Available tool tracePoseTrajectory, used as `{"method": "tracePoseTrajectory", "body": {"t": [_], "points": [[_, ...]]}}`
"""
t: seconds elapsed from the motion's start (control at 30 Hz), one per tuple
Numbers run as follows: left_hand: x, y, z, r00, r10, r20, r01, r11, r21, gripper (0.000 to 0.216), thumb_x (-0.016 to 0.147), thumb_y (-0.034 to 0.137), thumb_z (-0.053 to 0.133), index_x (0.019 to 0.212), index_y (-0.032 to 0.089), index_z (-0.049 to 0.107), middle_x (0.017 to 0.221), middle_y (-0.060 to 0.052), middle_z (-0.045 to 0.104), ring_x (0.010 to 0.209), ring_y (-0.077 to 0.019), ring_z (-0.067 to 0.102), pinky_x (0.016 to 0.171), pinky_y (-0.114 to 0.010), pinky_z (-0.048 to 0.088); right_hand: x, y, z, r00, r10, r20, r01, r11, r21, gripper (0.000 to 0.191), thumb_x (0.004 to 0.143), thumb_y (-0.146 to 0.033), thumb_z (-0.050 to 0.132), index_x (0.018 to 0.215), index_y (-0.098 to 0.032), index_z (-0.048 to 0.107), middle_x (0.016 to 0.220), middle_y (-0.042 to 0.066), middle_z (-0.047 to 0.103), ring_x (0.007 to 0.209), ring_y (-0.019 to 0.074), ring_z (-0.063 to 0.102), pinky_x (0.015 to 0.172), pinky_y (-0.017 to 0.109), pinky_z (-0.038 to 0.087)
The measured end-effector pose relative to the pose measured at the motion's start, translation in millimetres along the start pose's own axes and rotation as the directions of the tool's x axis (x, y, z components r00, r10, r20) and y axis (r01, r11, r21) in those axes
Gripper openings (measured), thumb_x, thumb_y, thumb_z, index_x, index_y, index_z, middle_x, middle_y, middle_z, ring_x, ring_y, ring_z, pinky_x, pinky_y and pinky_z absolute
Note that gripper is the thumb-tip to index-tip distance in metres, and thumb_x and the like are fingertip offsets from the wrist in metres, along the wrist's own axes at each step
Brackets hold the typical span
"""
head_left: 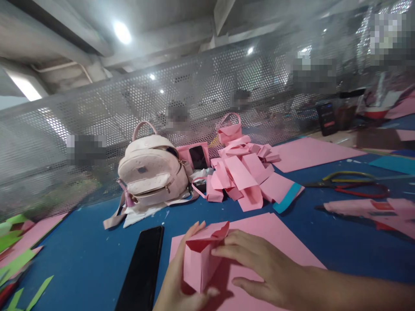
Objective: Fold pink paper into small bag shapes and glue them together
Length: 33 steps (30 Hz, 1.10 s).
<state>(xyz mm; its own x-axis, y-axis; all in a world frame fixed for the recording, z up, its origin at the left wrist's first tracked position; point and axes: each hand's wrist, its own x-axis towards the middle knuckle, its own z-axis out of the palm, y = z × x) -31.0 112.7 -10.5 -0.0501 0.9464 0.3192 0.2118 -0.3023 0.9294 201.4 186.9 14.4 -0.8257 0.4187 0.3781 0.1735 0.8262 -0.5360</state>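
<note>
The folded pink paper box [193,265] is at the near middle of the scene, above a flat pink sheet [275,242] on the blue table [87,250]; the left hand [178,278] has hold of it, curled round its left side with the thumb low at the near side; the right hand [259,257] is loosely open, fingers slightly bent, fingertips against the box's right side and thumb apart from it; a black phone [141,270] lies to the left; farther off stand a pale backpack [151,168] and, right of it, a heap of pink paper pieces [241,170]; scissors [353,188] and a pink glue gun [359,208] lie at the right.
</note>
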Motion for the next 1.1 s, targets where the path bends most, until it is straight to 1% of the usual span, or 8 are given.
{"method": "tracePoseTrajectory", "body": {"t": [0.1, 0.27, 0.47, 0.63, 0.73, 0.83, 0.9, 1.1], "points": [[-2.2, -2.6, 0.2, 0.998, -0.060, -0.028, 0.056, 0.991, -0.124, 0.096, 0.063, 0.063, 0.085, 0.146, 0.030, 0.050, 0.153, -0.012, 0.052, 0.138, -0.0424, 0.050, 0.116, -0.056, 0.039, 1.6, 0.5, 1.1, 1.000, 0.008, 0.013, -0.008, 1.000, -0.011, 0.053, 0.093, -0.018, 0.060, 0.145, -0.028, 0.052, 0.142, 0.011, 0.057, 0.131, 0.0263, 0.053, 0.111, 0.043, 0.045], [-0.4, -8.3, -4.9, 0.938, -0.185, -0.294, 0.184, 0.982, -0.031, 0.070, 0.073, 0.051, 0.083, 0.133, 0.024, 0.062, 0.143, -0.012, 0.062, 0.137, -0.0392, 0.051, 0.117, -0.050, 0.038, 3.8, 1.4, 1.5, 0.998, 0.016, -0.063, -0.017, 1.000, -0.009, 0.055, 0.090, -0.010, 0.054, 0.141, -0.032, 0.051, 0.142, 0.007, 0.051, 0.135, 0.0240, 0.045, 0.111, 0.041, 0.044], [7.3, -4.1, -4.4, 0.884, -0.383, -0.270, 0.305, 0.908, -0.288, 0.066, 0.074, 0.051, 0.083, 0.132, 0.025, 0.064, 0.130, -0.011, 0.071, 0.122, -0.0344, 0.064, 0.100, -0.041, 0.055, 7.0, 14.7, 7.2, 0.954, 0.213, -0.212, -0.185, 0.972, 0.145, 0.051, 0.096, -0.016, 0.050, 0.142, -0.039, 0.044, 0.141, 0.005, 0.047, 0.137, 0.0228, 0.042, 0.113, 0.045, 0.041], [11.0, 4.7, -2.4, 0.850, -0.483, -0.210, 0.329, 0.798, -0.505, 0.068, 0.077, 0.050, 0.081, 0.138, 0.028, 0.061, 0.129, -0.010, 0.072, 0.116, -0.0328, 0.069, 0.093, -0.038, 0.060, 8.1, 23.0, 9.0, 0.931, 0.320, -0.174, -0.268, 0.926, 0.268, 0.027, 0.095, -0.033, 0.065, 0.121, -0.038, 0.063, 0.144, 0.004, 0.042, 0.139, 0.0270, 0.039, 0.115, 0.050, 0.037], [11.9, 4.8, -3.5, 0.846, -0.517, -0.133, 0.358, 0.735, -0.576, 0.063, 0.080, 0.048, 0.079, 0.137, 0.026, 0.063, 0.116, -0.009, 0.078, 0.106, -0.0287, 0.074, 0.092, -0.036, 0.060, 7.7, 22.1, 7.8, 0.929, 0.333, -0.159, -0.286, 0.922, 0.261, 0.019, 0.087, -0.029, 0.075, 0.105, -0.034, 0.071, 0.151, 0.002, 0.036, 0.142, 0.0309, 0.033, 0.115, 0.053, 0.035], [11.7, 0.5, -5.7, 0.865, -0.497, -0.076, 0.373, 0.735, -0.567, 0.061, 0.084, 0.049, 0.076, 0.137, 0.024, 0.063, 0.109, -0.009, 0.080, 0.104, -0.0277, 0.074, 0.093, -0.037, 0.059, 7.4, 21.7, 6.9, 0.934, 0.304, -0.188, -0.252, 0.933, 0.258, 0.004, 0.087, -0.027, 0.075, 0.089, -0.029, 0.072, 0.151, 0.002, 0.038, 0.143, 0.0315, 0.033, 0.113, 0.053, 0.036], [11.6, -2.6, -7.2, 0.877, -0.475, -0.073, 0.373, 0.768, -0.520, 0.060, 0.085, 0.051, 0.074, 0.136, 0.022, 0.064, 0.112, -0.010, 0.079, 0.110, -0.0301, 0.072, 0.098, -0.041, 0.056, 7.1, 22.3, 6.8, 0.936, 0.293, -0.198, -0.233, 0.932, 0.276, 0.005, 0.088, -0.029, 0.074, 0.085, -0.027, 0.072, 0.148, 0.003, 0.042, 0.141, 0.0311, 0.035, 0.113, 0.053, 0.036], [12.4, -5.2, -10.7, 0.929, -0.287, -0.233, 0.258, 0.955, -0.148, 0.050, 0.089, 0.054, 0.067, 0.129, 0.026, 0.068, 0.141, -0.009, 0.064, 0.139, -0.0331, 0.050, 0.117, -0.044, 0.037, 5.8, 21.0, 6.3, 0.923, 0.319, -0.215, -0.237, 0.911, 0.336, 0.011, 0.090, -0.037, 0.073, 0.085, -0.028, 0.072, 0.137, 0.004, 0.048, 0.128, 0.0282, 0.049, 0.107, 0.049, 0.042]]}}
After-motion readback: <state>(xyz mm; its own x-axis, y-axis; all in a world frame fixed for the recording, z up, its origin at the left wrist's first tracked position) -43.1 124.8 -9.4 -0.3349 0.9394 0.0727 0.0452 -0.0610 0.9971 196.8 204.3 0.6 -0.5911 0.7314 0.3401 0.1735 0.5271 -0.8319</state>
